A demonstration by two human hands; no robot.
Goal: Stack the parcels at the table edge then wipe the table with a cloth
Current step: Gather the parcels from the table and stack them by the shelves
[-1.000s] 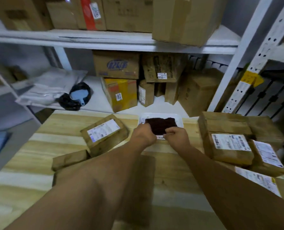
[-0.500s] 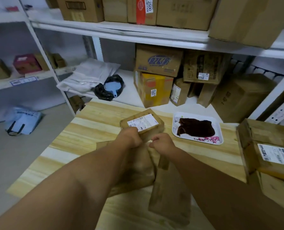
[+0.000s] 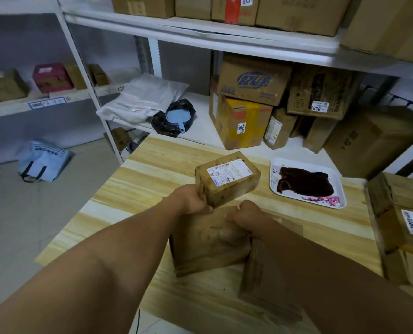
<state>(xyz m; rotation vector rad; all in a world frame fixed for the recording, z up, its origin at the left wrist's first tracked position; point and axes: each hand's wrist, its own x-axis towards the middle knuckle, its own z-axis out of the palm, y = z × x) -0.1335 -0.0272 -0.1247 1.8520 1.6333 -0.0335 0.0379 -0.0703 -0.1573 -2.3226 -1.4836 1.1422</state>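
Left hand [image 3: 191, 200] grips labelled parcel [image 3: 227, 180]; right hand [image 3: 245, 213] on flat parcel [image 3: 210, 242]

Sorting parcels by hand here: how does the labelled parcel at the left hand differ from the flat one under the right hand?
The labelled parcel is a blocky box with a white shipping label on top; the flat parcel shows plain brown wrap. The left hand grips the labelled parcel's near end; the right hand grips the flat parcel's far edge. Both are brown.
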